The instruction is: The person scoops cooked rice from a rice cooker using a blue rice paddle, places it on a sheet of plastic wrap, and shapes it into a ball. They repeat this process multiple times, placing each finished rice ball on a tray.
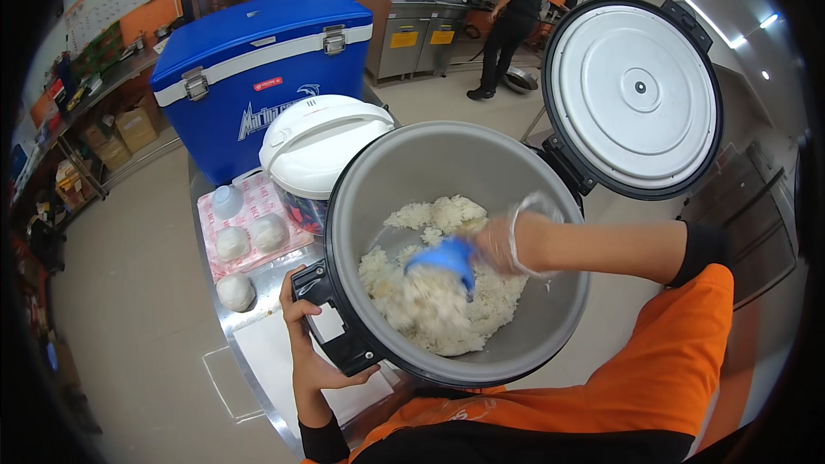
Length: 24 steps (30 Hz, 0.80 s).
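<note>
Inside a large rice cooker pot (554, 328) lies cooked white rice (503, 303). My right hand (506, 245), in a clear plastic glove and blurred, grips a blue scoop (445, 258) with rice heaped on it, low in the pot. Around the black side handle (345, 341) of the cooker is my left hand (309, 335), bare, its fingers and thumb on the frame. The cooker's round lid (638, 96) stands raised on its hinge at the right. Left of the pot, wrapped rice balls (269, 232) and a small translucent cup (227, 202) rest on printed paper (209, 232).
A blue cooler box (258, 58) stands behind a white-lidded container (322, 148) on the metal table (267, 299). Another wrapped ball (235, 292) sits beside white paper (271, 361). A person (512, 19) stands near the fryers (412, 32) at the back.
</note>
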{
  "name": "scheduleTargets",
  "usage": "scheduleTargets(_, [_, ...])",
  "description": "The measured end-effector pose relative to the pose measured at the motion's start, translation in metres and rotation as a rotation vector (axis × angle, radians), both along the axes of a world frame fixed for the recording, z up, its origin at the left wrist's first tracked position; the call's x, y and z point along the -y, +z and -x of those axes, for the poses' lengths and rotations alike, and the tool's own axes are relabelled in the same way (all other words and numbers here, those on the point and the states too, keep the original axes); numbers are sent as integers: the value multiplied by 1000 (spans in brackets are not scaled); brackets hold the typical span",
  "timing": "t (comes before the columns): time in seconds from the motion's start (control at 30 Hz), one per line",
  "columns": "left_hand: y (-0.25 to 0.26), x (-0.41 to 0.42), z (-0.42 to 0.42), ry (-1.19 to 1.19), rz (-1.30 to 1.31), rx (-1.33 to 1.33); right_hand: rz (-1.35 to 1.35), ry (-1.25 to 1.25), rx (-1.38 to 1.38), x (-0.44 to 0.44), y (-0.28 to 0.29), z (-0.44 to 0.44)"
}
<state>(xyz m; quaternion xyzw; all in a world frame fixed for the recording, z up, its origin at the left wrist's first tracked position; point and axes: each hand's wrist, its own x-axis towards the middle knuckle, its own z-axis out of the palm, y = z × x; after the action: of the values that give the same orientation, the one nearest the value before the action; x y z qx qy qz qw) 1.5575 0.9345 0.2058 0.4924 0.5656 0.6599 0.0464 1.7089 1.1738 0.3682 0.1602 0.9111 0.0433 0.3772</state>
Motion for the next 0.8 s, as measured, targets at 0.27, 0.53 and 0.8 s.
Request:
scheduleTargets(0.27, [8,-8,-1,-62,-36,9,-728,548,-283,-69,-105,-24])
scheduleTargets(0.53, [-4,-10,0,-60,-129,117,-426,166,170,-52,-82,-17])
scheduleTargets(0.8, [-71,-11,29,-63,-193,554,-174,249,366,-50,-76,-8])
